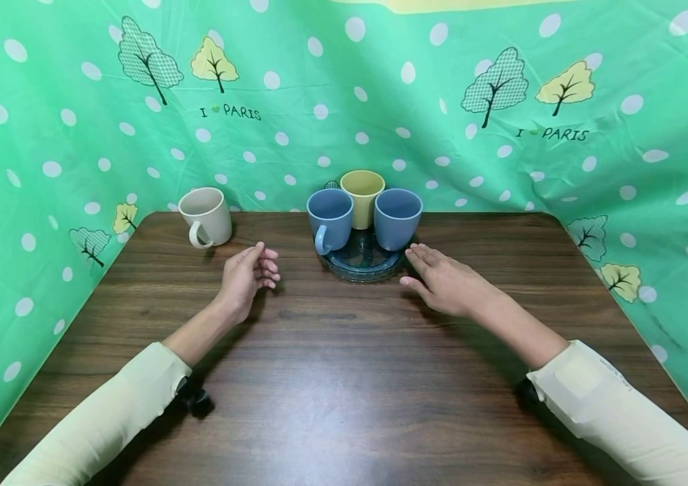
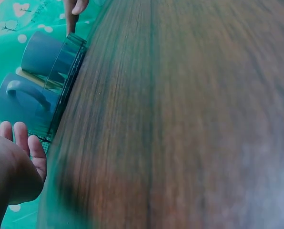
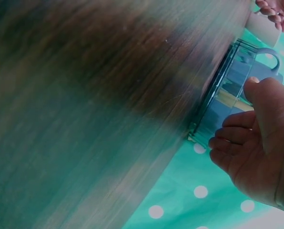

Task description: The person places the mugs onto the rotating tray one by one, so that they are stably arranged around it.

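Observation:
On a round, clear dark-tinted tray (image 1: 363, 273) stand a blue mug (image 1: 329, 214) at the left, a second blue mug (image 1: 398, 219) at the right and a yellow mug (image 1: 363, 196) behind them. The left blue mug's handle faces forward. My right hand (image 1: 450, 280) is beside the tray's right edge, fingers fairly straight; whether the fingertips touch the rim I cannot tell. Between the tray and a white mug (image 1: 206, 216), my left hand (image 1: 245, 280) hovers with loosely bent fingers and nothing in them. The left wrist view shows the left hand (image 2: 20, 167) apart from the tray.
All of this is on a dark wooden table (image 1: 344, 378), the mugs near its back edge. A green polka-dot cloth (image 1: 319, 88) with printed trees hangs behind the table and down both sides. Both forearms wear pale sleeves (image 1: 107, 412).

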{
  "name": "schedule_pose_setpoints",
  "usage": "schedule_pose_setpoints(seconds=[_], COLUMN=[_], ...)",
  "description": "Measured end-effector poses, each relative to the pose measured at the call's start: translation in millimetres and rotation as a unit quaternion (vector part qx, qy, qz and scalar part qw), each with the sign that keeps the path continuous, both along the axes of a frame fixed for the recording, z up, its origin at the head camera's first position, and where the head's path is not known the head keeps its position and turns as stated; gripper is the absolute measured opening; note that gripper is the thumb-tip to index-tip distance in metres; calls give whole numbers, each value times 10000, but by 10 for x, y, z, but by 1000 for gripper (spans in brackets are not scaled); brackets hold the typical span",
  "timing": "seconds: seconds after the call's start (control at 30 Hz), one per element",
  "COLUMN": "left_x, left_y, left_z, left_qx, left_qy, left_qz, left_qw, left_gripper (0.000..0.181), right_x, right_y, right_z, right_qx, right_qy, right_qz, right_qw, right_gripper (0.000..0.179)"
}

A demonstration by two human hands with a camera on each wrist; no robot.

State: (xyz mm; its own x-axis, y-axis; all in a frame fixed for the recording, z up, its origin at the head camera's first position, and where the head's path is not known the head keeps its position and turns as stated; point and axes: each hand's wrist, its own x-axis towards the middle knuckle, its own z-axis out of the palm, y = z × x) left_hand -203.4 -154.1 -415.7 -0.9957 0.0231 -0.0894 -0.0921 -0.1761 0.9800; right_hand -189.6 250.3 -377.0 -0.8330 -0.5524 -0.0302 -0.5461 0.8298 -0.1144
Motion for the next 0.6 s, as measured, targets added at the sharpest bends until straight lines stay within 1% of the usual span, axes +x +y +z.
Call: schedule_pose_setpoints(seconds=[0.23, 0.6], left_x=[-12, -20], left_y=[-96, -281], left_z=[-3, -12], left_qx=[-20, -2], left_qy=[21, -128], left_qz=[-68, -212], left_qw=[10000, 9997], left_gripper=[41, 40], right_x=[3, -5], right_y=[-3, -9], right_z=[-3, -17], right_qx=[4, -26], right_qy=[-51, 19], right_qz=[-45, -12], right_qw=[10000, 10000], right_gripper=[70, 70])
